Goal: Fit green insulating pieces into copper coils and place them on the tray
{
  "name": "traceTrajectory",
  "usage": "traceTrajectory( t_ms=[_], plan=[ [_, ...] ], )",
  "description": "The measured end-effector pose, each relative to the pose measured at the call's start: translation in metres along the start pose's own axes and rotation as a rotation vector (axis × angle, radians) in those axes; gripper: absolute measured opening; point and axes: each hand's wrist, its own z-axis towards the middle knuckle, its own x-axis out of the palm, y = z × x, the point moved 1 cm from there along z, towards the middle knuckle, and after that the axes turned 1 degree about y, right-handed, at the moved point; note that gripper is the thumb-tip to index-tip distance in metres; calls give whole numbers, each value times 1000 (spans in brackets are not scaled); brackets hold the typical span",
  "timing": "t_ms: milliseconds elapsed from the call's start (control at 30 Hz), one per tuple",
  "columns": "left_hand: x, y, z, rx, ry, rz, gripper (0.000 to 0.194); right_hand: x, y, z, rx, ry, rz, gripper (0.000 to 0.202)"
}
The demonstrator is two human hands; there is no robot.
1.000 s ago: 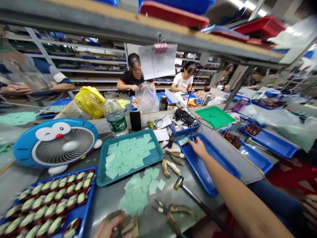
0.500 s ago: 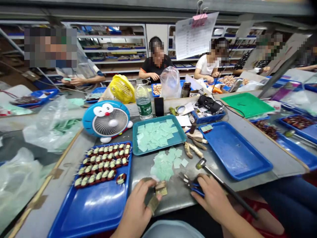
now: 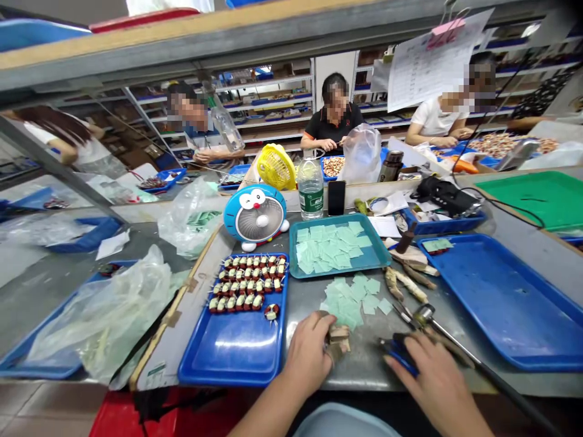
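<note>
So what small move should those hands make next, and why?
Perhaps the left hand should pick up the lone coil in the blue tray beside it. It sits apart from the coil rows, on the side nearest that hand, while the right hand holds blue-handled pliers. I can't tell whether the left hand's grip is empty; if not, it should first let go.

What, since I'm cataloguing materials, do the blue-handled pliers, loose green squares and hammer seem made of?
Pliers: grips look like smooth plastic, though blurred; the jaws can't be judged.
Green squares: matte, probably paper; they're thin, flat and overlapping.
Hammer: head and shaft probably metal, gleaming; the dark matte grip is perhaps rubber.
</note>
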Motion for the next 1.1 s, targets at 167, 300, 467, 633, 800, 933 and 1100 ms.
traceTrajectory(
  t_ms=[167,300,467,633,800,933,1100],
  plan=[
    [-42,43,-32,-118,-188,96,34,20,19,1,-31,62,-22,41],
    [-55,75,-38,-254,-304,196,38,18,14,10,-20,42,-12,42],
    [-44,81,-27,-348,-362,277,34,12,17,4,-18,-58,113,34],
    [-41,85,-26,-326,-366,277,30,6,27,-2,-1,-141,200,27],
    [-60,89,-31,-266,-383,240,28,0,30,-1,11,-135,285,21],
    [-88,74,-41,-258,-416,127,32,-11,35,2,47,-159,359,21],
    [-91,19,-29,-292,-129,-468,33,-41,81,33,143,163,918,38]
  ],
)
